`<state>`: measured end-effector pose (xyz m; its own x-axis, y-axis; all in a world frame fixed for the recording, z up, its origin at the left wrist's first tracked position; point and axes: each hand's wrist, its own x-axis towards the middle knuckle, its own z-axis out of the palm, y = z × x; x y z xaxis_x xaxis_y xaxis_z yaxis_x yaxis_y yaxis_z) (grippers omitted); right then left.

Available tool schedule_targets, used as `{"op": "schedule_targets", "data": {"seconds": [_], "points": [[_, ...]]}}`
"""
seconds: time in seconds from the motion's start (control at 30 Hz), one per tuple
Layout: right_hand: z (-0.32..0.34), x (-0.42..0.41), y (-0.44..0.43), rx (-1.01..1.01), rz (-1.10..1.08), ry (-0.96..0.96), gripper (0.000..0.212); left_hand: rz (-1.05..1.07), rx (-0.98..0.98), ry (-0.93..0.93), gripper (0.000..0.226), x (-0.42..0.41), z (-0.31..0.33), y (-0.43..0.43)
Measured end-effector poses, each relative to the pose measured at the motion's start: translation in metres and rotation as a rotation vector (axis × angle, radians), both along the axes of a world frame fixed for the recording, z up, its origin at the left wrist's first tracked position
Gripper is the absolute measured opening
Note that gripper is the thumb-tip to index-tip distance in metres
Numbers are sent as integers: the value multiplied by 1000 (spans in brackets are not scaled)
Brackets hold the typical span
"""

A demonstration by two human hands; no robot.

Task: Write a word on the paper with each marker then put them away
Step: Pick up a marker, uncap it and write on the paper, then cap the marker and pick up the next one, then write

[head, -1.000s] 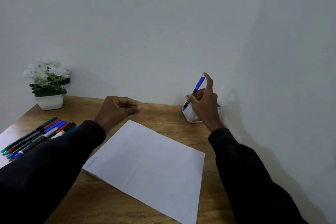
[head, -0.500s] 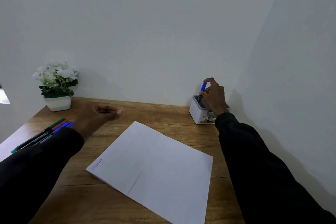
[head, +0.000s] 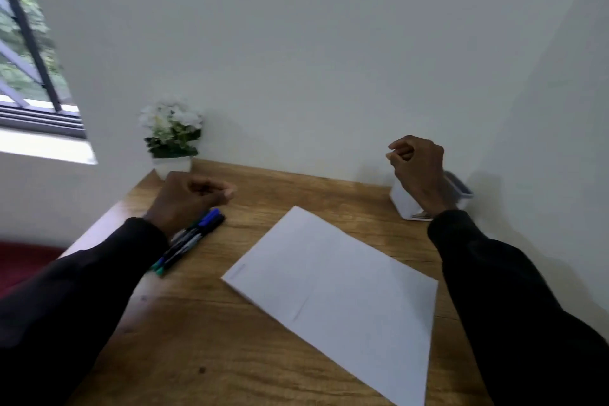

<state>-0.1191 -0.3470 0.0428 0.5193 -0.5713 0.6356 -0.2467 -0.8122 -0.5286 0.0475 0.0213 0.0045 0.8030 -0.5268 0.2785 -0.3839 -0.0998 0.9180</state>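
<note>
A white sheet of paper [head: 333,283] lies askew on the wooden desk [head: 204,349], with faint writing near its left corner. Several markers [head: 192,239] lie side by side left of the paper, partly hidden under my left wrist. My left hand [head: 189,198] hovers over their far ends, fingers curled with nothing in them. A white holder [head: 403,203] stands at the back right by the wall. My right hand [head: 417,165] is above and in front of it, fingers curled and empty. The blue marker is not visible.
A small white pot of white flowers [head: 171,138] stands at the desk's back left corner. Walls close the back and right sides. A window [head: 29,53] is at the upper left, and something red [head: 23,260] lies beyond the desk's left edge.
My right hand has let go of the blue marker at the holder and risen, fingers curled. My left hand has moved over the markers. The view has swung left.
</note>
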Motion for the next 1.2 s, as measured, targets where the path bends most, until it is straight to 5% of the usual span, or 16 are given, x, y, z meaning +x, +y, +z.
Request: {"op": "schedule_targets", "data": {"seconds": [0.37, 0.6, 1.07, 1.2], "points": [[-38, 78, 173, 54, 639, 252, 25, 62, -2, 17, 20, 14, -8, 81], [-71, 110, 230, -245, 900, 440, 16, 41, 16, 74, 20, 17, -21, 98], [-87, 104, 206, -419, 866, 570, 28, 5, 8, 74, 19, 15, -27, 72], [-85, 90, 187, -291, 839, 339, 20, -35, -7, 69, 21, 11, -24, 57]]}}
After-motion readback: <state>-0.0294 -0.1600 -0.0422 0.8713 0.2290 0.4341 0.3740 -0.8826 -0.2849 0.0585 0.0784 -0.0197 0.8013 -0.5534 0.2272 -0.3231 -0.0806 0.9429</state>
